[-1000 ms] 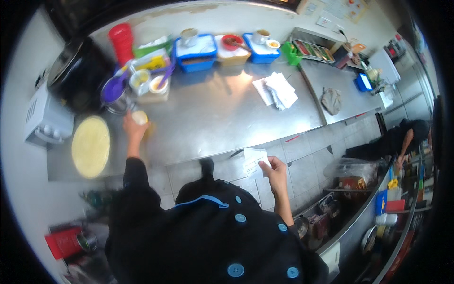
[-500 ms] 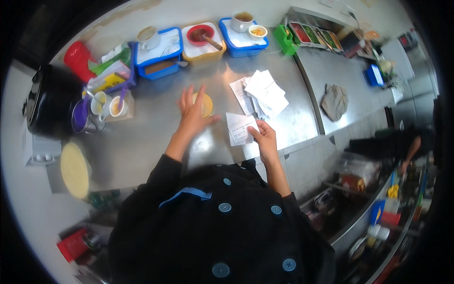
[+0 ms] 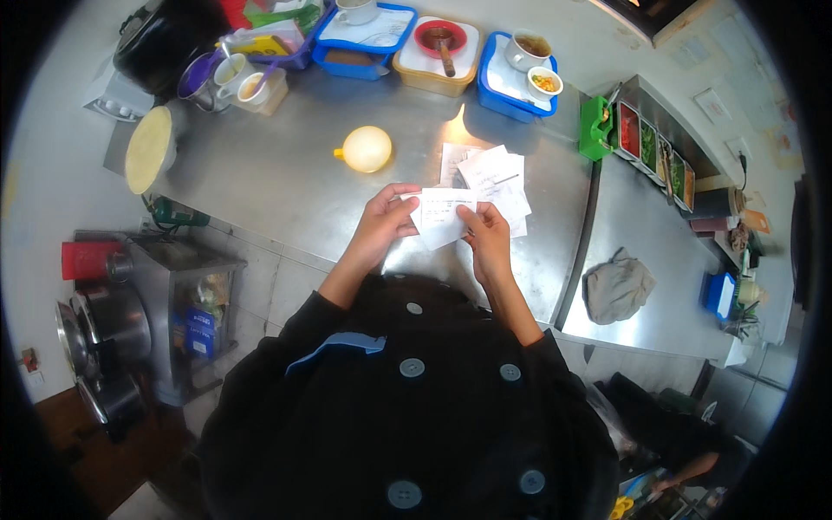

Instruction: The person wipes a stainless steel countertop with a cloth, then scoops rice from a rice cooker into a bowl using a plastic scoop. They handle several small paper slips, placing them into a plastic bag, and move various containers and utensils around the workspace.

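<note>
Both hands hold one small white paper slip [image 3: 443, 217] above the steel counter [image 3: 286, 182]. My left hand [image 3: 387, 221] pinches its left edge and my right hand [image 3: 487, 234] pinches its right edge. Just beyond the slip, a loose pile of similar paper slips [image 3: 494, 178] lies on the counter. A small yellow cup with a handle [image 3: 367, 148] stands on the counter a little further out, to the left of the pile.
Blue tubs [image 3: 364, 39], a tan tub with a red bowl [image 3: 439, 52] and cups line the back. A round yellow disc [image 3: 149, 148] sits far left. A green holder [image 3: 594, 128], a row of filled trays [image 3: 656, 152] and a grey cloth [image 3: 616, 286] are right.
My left hand set the yellow cup down on the counter and came back to the paper slip. Both hands now hold the slip, nearer to my body.
</note>
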Available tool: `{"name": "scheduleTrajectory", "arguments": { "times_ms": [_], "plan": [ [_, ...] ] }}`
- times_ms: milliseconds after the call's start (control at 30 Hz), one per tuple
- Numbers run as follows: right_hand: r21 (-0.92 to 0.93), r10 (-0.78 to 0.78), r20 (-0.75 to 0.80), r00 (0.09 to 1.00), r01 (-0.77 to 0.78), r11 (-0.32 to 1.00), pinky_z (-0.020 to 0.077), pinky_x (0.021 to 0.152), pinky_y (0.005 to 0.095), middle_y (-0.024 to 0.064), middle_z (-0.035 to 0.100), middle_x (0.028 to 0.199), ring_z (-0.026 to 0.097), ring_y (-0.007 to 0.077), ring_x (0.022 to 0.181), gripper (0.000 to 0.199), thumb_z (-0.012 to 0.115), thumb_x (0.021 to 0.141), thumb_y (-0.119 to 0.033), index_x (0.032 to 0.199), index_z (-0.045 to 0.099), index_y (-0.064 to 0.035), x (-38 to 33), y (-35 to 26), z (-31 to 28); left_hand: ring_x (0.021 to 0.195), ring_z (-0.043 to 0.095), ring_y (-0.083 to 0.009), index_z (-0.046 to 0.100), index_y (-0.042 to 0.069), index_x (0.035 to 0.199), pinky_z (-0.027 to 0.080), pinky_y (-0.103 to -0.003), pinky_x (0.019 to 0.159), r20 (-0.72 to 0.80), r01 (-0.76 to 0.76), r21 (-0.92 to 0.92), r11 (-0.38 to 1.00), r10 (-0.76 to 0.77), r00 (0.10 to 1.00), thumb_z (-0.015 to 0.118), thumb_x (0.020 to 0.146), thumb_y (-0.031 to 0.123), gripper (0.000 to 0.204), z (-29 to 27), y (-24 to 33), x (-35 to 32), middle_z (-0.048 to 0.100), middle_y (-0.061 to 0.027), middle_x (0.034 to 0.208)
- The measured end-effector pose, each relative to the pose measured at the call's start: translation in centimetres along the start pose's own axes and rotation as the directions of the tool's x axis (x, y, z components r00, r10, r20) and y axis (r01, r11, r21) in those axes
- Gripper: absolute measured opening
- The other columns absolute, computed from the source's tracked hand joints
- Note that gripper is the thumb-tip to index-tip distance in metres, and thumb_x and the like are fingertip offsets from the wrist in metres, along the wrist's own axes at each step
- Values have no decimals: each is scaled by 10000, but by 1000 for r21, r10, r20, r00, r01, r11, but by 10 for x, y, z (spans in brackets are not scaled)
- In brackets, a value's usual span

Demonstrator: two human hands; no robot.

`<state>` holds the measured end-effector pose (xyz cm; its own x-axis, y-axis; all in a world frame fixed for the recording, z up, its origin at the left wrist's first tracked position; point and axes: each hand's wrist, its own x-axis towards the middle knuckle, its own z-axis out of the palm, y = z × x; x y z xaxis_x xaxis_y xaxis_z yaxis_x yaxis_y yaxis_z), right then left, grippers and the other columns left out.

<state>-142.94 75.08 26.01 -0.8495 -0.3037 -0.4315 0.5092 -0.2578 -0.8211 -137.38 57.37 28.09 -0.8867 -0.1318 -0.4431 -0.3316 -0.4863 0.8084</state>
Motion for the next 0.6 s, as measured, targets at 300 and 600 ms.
{"name": "scheduleTrajectory", "arguments": {
  "times_ms": [300,600],
  "plan": [
    [-69,-91,98,991,98,993,423,645,210,28,648,867,568,68,731,154,686,842,-85,952,604,-16,-7,-6,21,907,616,-120,510,6,1200,477,-248,805,78,-168,192,967,155,985,602,879,44,336,-8,8,5,666,-87,995],
    [-95,-220,35,975,223,970,444,664,208,32,652,811,571,69,742,158,687,856,-118,919,644,19,-20,-18,18,957,603,-121,506,21,1258,460,-252,840,398,-116,321,940,-22,917,548,857,-50,409,13,46,1,651,-86,1035]
  ]
}}
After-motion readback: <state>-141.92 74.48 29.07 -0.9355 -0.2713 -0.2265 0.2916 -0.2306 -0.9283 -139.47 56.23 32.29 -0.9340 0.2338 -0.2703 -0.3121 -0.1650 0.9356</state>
